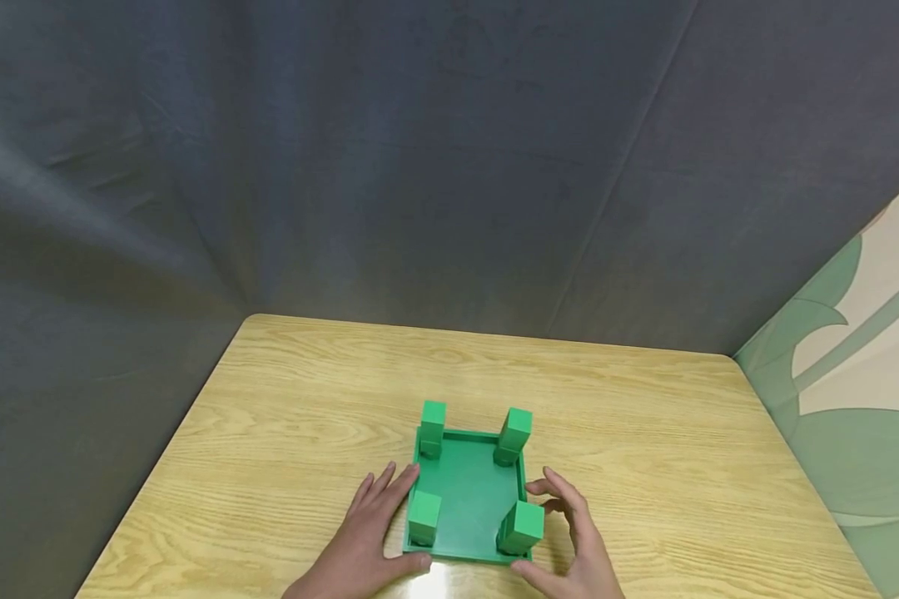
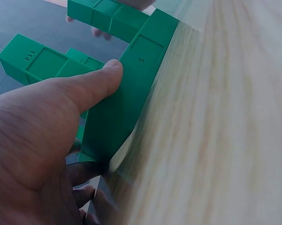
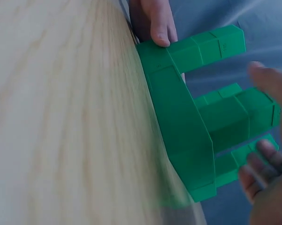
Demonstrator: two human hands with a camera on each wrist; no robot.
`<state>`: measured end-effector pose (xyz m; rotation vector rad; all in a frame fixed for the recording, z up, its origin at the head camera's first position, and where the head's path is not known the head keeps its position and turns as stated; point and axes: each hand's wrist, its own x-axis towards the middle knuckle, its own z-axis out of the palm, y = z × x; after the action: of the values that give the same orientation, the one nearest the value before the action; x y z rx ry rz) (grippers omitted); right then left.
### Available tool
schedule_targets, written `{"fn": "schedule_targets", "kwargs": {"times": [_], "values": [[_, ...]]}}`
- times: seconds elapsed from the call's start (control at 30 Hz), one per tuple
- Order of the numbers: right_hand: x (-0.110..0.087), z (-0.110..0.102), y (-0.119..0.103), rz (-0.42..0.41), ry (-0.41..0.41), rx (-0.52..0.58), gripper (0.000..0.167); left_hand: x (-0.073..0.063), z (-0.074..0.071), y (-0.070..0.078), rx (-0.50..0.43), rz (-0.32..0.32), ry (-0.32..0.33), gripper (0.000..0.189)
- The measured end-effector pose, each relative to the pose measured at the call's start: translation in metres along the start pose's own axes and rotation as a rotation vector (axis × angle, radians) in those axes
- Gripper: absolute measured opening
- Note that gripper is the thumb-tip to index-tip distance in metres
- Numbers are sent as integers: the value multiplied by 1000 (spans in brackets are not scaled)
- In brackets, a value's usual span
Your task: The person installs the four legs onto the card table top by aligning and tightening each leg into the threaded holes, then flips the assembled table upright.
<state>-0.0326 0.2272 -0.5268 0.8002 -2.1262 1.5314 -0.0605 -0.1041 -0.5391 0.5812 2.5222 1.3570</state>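
Observation:
A square green tray (image 1: 468,491) with a low rim lies on the table, with several green block posts standing at its corners. At the near left post (image 1: 424,517), my left hand (image 1: 370,532) holds the tray's corner. Its thumb (image 2: 96,86) presses the tray's near wall and its fingers lie along the left side. My right hand (image 1: 573,541) is spread around the near right post (image 1: 522,526), its fingers loosely bent. In the right wrist view, a gap shows between those fingers (image 3: 267,159) and the post.
The wood-grain table (image 1: 292,416) runs out to both sides of the tray. Dark grey fabric (image 1: 449,166) hangs behind and to the left of it. A panel with green leaf shapes (image 1: 854,441) borders the right edge.

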Motion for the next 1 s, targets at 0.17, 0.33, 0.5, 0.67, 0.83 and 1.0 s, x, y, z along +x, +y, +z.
{"fn": "schedule_targets", "kwargs": {"times": [0.17,0.33,0.5,0.67,0.83,1.0], "values": [[-4,-2,-3,163,-63,-197,141,0,0,2,-10,-20,-17,113],[-9,-4,-5,368,-84,-292,142,-1,-1,2,5,-23,-25,112],[-11,-6,-3,503,-131,-226,135,0,-2,-1,17,-27,-30,114],[-13,-6,1,476,-160,-134,126,1,-1,-1,8,-44,-38,116],[-11,-6,-3,515,-162,-213,126,0,-1,0,2,-55,-33,116],[-8,-5,-7,541,-165,-288,125,0,-1,0,-30,-68,-32,113]]}}
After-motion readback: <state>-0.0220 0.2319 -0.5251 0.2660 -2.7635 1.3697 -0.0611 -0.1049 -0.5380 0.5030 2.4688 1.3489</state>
